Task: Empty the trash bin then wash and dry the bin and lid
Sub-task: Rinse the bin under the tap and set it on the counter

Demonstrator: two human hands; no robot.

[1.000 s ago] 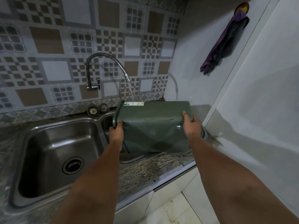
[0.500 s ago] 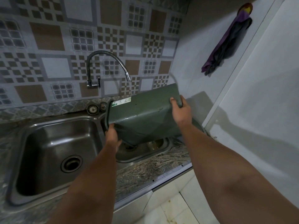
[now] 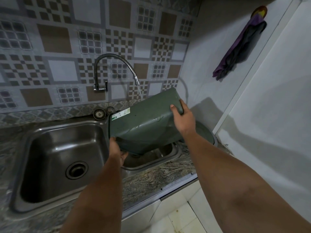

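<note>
green plastic trash bin (image 3: 148, 125) lies tipped on its side over the right sink basin (image 3: 151, 158), its base raised toward two o'clock so rinse water can drain out. my left hand (image 3: 117, 151) grips the rim at seven o'clock; my right hand (image 3: 182, 117) curls its fingers (image 3: 173, 108) round the base. faucet (image 3: 116, 71) runs above.

Label (image 3: 121, 113): one white sticker with green marks, on the green trash bin (image 3: 144, 125) near its left rim, far side. Its print is too small and blurred to read. No other text, brand or number legible.
</note>
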